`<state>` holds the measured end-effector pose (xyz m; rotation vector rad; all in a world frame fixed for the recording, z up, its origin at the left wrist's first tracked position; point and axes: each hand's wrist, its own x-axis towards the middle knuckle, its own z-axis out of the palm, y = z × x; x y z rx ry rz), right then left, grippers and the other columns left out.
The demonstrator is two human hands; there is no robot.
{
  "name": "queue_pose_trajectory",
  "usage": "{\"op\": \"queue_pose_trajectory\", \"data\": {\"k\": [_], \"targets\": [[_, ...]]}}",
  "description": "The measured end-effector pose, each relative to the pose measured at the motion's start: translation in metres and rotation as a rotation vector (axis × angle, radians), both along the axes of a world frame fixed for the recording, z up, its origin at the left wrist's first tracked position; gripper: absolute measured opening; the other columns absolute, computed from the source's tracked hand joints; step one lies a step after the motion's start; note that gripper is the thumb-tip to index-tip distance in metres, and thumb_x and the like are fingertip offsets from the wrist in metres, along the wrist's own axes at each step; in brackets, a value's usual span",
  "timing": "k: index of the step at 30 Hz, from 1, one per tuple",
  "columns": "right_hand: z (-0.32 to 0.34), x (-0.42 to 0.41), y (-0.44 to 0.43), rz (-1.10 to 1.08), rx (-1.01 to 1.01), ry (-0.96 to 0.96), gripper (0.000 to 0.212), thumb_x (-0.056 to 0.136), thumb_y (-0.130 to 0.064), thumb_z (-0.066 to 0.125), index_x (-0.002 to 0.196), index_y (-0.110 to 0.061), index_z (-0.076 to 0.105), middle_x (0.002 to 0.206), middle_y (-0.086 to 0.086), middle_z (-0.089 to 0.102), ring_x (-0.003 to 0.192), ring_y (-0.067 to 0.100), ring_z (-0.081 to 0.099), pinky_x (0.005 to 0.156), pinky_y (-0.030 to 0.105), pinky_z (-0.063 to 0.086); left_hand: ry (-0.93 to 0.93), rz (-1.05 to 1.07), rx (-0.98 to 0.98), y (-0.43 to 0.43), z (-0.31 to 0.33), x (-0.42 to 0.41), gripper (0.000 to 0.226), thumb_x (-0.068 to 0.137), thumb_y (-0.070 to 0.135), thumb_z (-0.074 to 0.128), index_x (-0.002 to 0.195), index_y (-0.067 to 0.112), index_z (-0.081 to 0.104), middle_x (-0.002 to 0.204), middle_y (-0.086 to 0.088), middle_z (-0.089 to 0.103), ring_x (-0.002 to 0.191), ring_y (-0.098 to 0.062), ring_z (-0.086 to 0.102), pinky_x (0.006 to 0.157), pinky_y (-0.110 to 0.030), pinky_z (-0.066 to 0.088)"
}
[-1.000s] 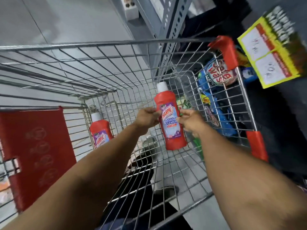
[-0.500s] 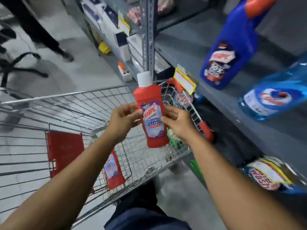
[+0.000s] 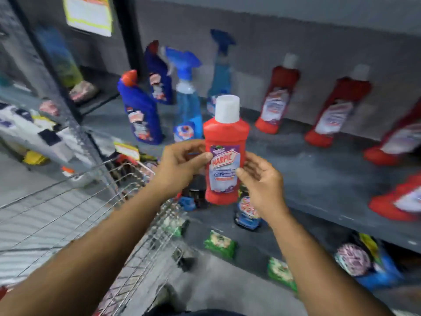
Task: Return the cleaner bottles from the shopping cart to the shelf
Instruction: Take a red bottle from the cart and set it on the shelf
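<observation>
I hold a red cleaner bottle (image 3: 224, 153) with a white cap upright in front of the grey shelf (image 3: 319, 169). My left hand (image 3: 182, 165) grips its left side at the label. My right hand (image 3: 259, 179) holds its right side, thumb on the label and fingers spread. Several matching red bottles (image 3: 276, 96) stand on the shelf along the back and at the right. The wire shopping cart (image 3: 95, 215) sits at the lower left, below my left forearm; its contents are hidden from here.
Dark blue cleaner bottles (image 3: 139, 110) and blue spray bottles (image 3: 188, 103) stand on the shelf's left part. Green packets (image 3: 219, 244) and other packs lie on the lower shelf. A shelf upright (image 3: 57, 87) and a yellow price tag (image 3: 126, 150) are near the cart.
Both hands have lifted the red bottle out of the cart and carried it up to shelf height. The view has swung from the cart up to the shelf.
</observation>
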<state>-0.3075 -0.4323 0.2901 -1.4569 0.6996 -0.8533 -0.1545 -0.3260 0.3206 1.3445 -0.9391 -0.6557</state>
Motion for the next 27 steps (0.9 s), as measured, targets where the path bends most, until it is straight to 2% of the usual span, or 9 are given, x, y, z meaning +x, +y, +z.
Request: {"op": "queue_pose_trajectory", "data": {"k": [2, 4, 7, 12, 15, 21, 23, 25, 27], "targets": [[0.005, -0.041, -0.02, -0.135, -0.022, -0.026, 0.04, 0.079, 0.008, 0.062, 0.1, -0.025, 0.061, 0.097, -0.007, 0.067, 0.08, -0.005, 0.065, 0.078, 0.014, 0.051, 0.0, -0.08, -0.039, -0.041, 0.003, -0.035, 0.024, 0.085, -0.003, 0.06, 0.103, 0.012, 0.067, 0.074, 0.014, 0.073, 0.073, 0.0, 0.062, 0.068, -0.02, 0.055], [0.007, -0.076, -0.039, -0.244, -0.031, -0.051, 0.038, 0.08, 0.009, 0.061, 0.109, -0.016, 0.059, 0.101, 0.001, 0.067, 0.082, -0.004, 0.065, 0.079, 0.014, 0.052, -0.001, -0.133, -0.057, -0.078, 0.005, -0.067, 0.028, 0.084, -0.001, 0.063, 0.108, 0.013, 0.066, 0.075, 0.012, 0.072, 0.075, -0.004, 0.061, 0.072, -0.024, 0.055], [0.005, -0.124, -0.065, -0.385, -0.046, -0.053, 0.042, 0.081, 0.005, 0.061, 0.12, -0.01, 0.055, 0.115, 0.012, 0.065, 0.093, 0.006, 0.064, 0.092, 0.027, 0.051, -0.011, -0.209, -0.053, -0.122, 0.004, -0.114, 0.032, 0.081, 0.004, 0.064, 0.112, 0.012, 0.066, 0.078, 0.013, 0.073, 0.077, -0.006, 0.062, 0.079, -0.031, 0.055], [-0.003, -0.164, -0.093, -0.489, -0.034, -0.048, 0.044, 0.082, 0.004, 0.06, 0.124, -0.009, 0.054, 0.117, 0.012, 0.064, 0.102, 0.013, 0.064, 0.099, 0.037, 0.048, -0.028, -0.239, -0.063, -0.161, 0.006, -0.16, 0.032, 0.085, -0.005, 0.06, 0.117, -0.009, 0.061, 0.111, -0.024, 0.068, 0.092, -0.02, 0.065, 0.089, -0.038, 0.056], [-0.003, -0.171, -0.105, -0.501, -0.042, -0.051, 0.043, 0.082, 0.001, 0.061, 0.123, -0.011, 0.055, 0.12, 0.015, 0.064, 0.108, 0.019, 0.064, 0.097, 0.039, 0.049, 0.012, -0.263, -0.03, -0.172, 0.007, -0.168, 0.033, 0.087, -0.001, 0.059, 0.119, -0.005, 0.06, 0.117, -0.026, 0.066, 0.101, -0.028, 0.067, 0.091, -0.042, 0.056], [-0.006, -0.178, -0.115, -0.499, -0.059, -0.023, 0.044, 0.084, -0.004, 0.061, 0.126, -0.013, 0.053, 0.122, 0.012, 0.064, 0.106, 0.012, 0.064, 0.092, 0.028, 0.052, 0.053, -0.281, 0.026, -0.181, 0.004, -0.173, 0.035, 0.088, 0.006, 0.061, 0.122, -0.001, 0.059, 0.12, -0.023, 0.066, 0.109, -0.034, 0.066, 0.091, -0.048, 0.056], [-0.006, -0.179, -0.114, -0.494, -0.078, 0.004, 0.044, 0.085, -0.006, 0.061, 0.127, -0.015, 0.053, 0.123, 0.011, 0.064, 0.107, 0.012, 0.063, 0.091, 0.026, 0.052, 0.06, -0.297, 0.029, -0.18, 0.004, -0.174, 0.037, 0.088, 0.006, 0.061, 0.125, 0.0, 0.058, 0.119, -0.019, 0.067, 0.107, -0.027, 0.068, 0.09, -0.042, 0.057], [-0.006, -0.179, -0.111, -0.509, -0.105, 0.023, 0.046, 0.086, -0.006, 0.06, 0.129, -0.014, 0.05, 0.125, 0.01, 0.061, 0.108, 0.011, 0.062, 0.087, 0.017, 0.051, 0.039, -0.294, 0.038, -0.178, 0.003, -0.169, 0.042, 0.088, 0.005, 0.061, 0.128, 0.001, 0.054, 0.116, -0.009, 0.067, 0.1, -0.011, 0.068, 0.087, -0.029, 0.057], [-0.006, -0.179, -0.102, -0.594, -0.163, 0.038, 0.044, 0.086, -0.01, 0.06, 0.128, -0.019, 0.051, 0.125, 0.01, 0.058, 0.106, 0.009, 0.06, 0.08, 0.008, 0.048, -0.011, -0.236, 0.076, -0.169, -0.003, -0.158, 0.048, 0.087, 0.006, 0.063, 0.132, 0.003, 0.051, 0.124, -0.007, 0.063, 0.106, -0.007, 0.063, 0.092, -0.024, 0.053]]}}
